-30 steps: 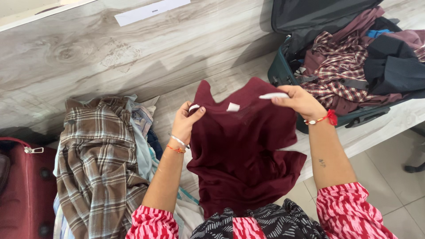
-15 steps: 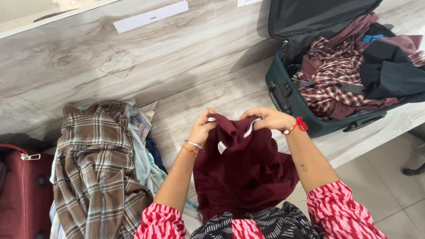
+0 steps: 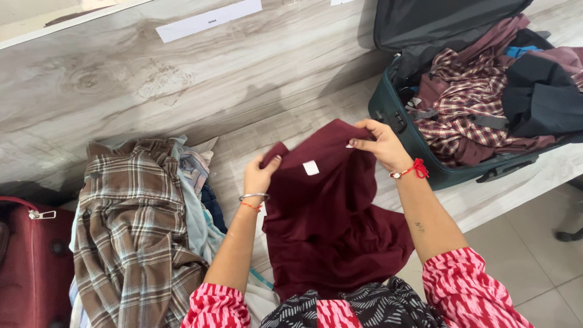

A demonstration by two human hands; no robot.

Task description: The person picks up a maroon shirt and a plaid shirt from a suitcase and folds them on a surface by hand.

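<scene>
— What have the fingers got?

— My left hand [image 3: 259, 175] pinches the upper left edge of the maroon garment [image 3: 331, 212], thumb in front and fingers closed behind the cloth. My right hand [image 3: 379, 144] is clamped on the upper right edge, fingertips curled over the fold. Between the two grips I see the top of the cloth spread out, with a small white tag [image 3: 311, 167] showing just below the edge.

— And where does the garment sit?

— It is held up over the pale wood-grain bench [image 3: 243, 91], the lower part hanging in loose folds down toward my lap, in front of my body.

— What lies around it?

— To my left, just beside the garment, I see a pile of clothes with a brown plaid shirt [image 3: 133, 225] on top. Farther left, a dark red suitcase [image 3: 30, 261] at the frame's edge. To my right, near my right hand, an open green suitcase [image 3: 419, 146] stuffed with a checked shirt [image 3: 467, 103] and dark clothes [image 3: 537, 100].
</scene>
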